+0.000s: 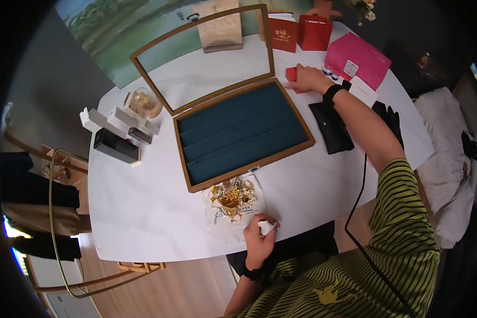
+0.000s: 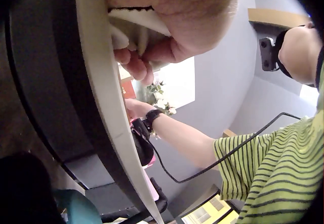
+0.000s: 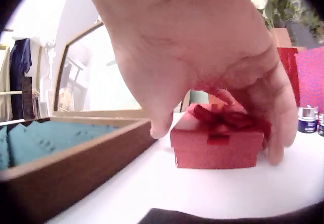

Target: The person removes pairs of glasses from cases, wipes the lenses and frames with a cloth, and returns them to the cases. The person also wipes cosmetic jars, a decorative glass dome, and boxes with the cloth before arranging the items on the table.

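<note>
My left hand (image 1: 258,245) is at the table's front edge, its fingers curled round a crumpled white cloth (image 1: 266,227). Beyond it a heap of gold and pearl jewellery (image 1: 232,200) lies on a white sheet. At the far right side, my right hand (image 3: 202,57) spans a small red gift box (image 3: 215,153) with a ribbon bow (image 3: 230,118) on its lid. In the right wrist view the thumb stands a little off the box's left side, and fingers reach down along its right. The box sits on the table.
A wooden display case (image 1: 244,130) with a teal lining stands with its glass lid raised. Black pouch (image 1: 331,127), pink bag (image 1: 358,61) and red bags (image 1: 315,33) stand at the right and back. Small boxes (image 1: 116,146) are at the left.
</note>
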Demonstrator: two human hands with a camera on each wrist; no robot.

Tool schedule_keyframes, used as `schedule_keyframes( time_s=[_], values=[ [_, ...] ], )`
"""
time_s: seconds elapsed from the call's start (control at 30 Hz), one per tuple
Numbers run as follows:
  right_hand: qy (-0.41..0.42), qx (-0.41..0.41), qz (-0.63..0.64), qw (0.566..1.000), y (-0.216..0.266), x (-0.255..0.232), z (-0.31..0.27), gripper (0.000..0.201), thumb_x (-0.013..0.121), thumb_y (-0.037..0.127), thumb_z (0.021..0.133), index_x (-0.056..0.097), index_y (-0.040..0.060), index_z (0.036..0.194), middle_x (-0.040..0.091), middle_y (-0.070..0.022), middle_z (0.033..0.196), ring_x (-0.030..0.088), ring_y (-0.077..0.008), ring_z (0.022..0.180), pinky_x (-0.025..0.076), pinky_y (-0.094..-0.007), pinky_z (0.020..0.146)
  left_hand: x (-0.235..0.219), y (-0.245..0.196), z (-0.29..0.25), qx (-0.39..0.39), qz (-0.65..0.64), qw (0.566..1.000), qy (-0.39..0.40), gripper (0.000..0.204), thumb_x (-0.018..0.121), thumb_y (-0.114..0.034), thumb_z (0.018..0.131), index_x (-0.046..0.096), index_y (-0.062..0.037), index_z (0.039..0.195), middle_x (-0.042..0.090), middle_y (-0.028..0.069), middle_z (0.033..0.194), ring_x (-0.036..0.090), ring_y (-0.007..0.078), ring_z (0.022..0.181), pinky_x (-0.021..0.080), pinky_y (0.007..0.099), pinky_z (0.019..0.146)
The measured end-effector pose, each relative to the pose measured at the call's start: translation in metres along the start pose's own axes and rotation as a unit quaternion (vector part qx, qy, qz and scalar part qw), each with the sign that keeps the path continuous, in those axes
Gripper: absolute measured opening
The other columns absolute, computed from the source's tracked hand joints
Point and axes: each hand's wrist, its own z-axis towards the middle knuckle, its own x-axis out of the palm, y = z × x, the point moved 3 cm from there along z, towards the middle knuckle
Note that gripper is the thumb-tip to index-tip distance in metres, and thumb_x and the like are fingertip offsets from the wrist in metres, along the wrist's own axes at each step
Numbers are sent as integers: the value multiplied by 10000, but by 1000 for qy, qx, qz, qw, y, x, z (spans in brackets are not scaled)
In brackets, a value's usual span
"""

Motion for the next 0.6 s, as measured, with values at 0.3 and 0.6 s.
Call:
schedule_keyframes(
  time_s=[0.3, 0.6],
  values=[
    [145, 32, -149, 978, -138, -48, -46, 699, 743, 586, 590, 692, -13, 946, 674, -196, 984, 639, -360, 941, 495, -400, 821, -2, 8, -3, -22, -3, 999, -26, 164, 546, 75, 708, 522, -16, 842, 649, 100, 766, 661, 197, 699, 498, 276, 645],
    [132, 106, 35, 985, -182, -2, -84, 1255, 729, 656, 568, 208, -178, 1349, 432, -371, 1284, 483, -424, 1191, 411, -393, 982, -4, 1, 1, 0, 9, 999, -32, 170, 526, 96, 688, 493, -4, 821, 608, 97, 736, 613, 165, 673, 484, 268, 643]
  ],
)
